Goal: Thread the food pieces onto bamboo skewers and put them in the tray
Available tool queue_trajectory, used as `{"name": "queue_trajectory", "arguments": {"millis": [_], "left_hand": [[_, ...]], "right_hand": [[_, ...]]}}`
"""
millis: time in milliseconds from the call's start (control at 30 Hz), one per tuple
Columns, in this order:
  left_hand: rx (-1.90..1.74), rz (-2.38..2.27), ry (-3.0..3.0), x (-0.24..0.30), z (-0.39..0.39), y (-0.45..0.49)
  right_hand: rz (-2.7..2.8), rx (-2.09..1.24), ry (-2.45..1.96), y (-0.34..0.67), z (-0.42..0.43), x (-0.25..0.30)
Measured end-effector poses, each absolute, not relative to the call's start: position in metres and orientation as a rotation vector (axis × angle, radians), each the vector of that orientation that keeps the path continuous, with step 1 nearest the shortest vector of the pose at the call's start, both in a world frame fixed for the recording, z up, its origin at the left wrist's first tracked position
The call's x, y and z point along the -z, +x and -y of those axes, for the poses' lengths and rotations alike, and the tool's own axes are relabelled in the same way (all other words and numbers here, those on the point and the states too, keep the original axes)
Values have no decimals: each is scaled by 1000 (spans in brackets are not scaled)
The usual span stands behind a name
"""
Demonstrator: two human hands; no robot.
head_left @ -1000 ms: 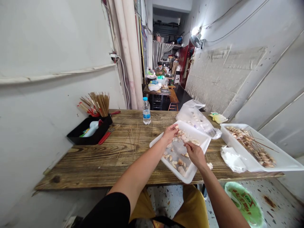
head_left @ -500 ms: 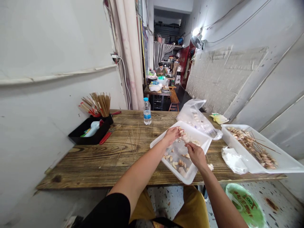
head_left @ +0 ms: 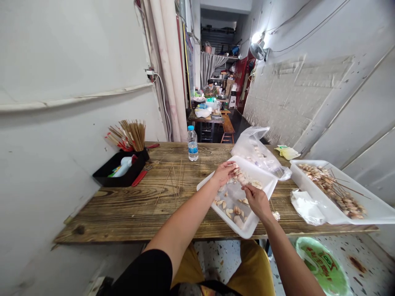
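Observation:
My left hand (head_left: pixel 224 172) reaches into a white tray (head_left: pixel 251 228) of pale meat pieces (head_left: pixel 237 211) and pinches pieces at the tray's far side. Beside it, my right hand (head_left: pixel 257 200) is closed in a pinch over the middle of the same tray; what it holds is too small to make out. The tray lies tilted across the front edge of a wooden table (head_left: pixel 123 209). Loose bamboo skewers (head_left: pixel 174 181) lie on the wood to the left of the tray.
A second white tray (head_left: pixel 375 209) with finished skewers sits at the right. A plastic bag (head_left: pixel 257 150), a water bottle (head_left: pixel 192 143), a black bin (head_left: pixel 121 174) with sticks and a crumpled bag (head_left: pixel 305 207) are on the table. A green basin (head_left: pixel 322 265) is on the floor. A person sits far down the corridor.
My left hand has slid a little to the right along the tray's far side onto the meat pieces. The right hand stays pinched in place; the view has shifted slightly.

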State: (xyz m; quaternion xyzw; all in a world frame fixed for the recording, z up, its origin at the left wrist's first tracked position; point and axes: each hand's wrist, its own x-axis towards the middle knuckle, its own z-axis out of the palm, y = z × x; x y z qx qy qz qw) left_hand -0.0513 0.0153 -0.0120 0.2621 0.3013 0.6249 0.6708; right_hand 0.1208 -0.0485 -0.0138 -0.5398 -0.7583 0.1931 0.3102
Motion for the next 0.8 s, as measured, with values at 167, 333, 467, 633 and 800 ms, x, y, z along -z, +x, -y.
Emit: {"name": "queue_trajectory", "arguments": {"millis": [167,333,467,633,800], "left_hand": [[-1486,-639,470,9,-17,-54],[-1491,-622,449,8,-17,-54],[-1462,-657,491,9,-16,-53],[-1470,-704,426,13,-20,-53],[-1487,-693,323,12,-22,-54]], "right_hand": [[2006,-534,-1412,122,50,13],[1995,-542,-1376,122,51,12],[1999,-535,-1358,123,51,11],[2012,-550,-1351,123,50,13],[2006,-574,-1350,122,50,12]]}}
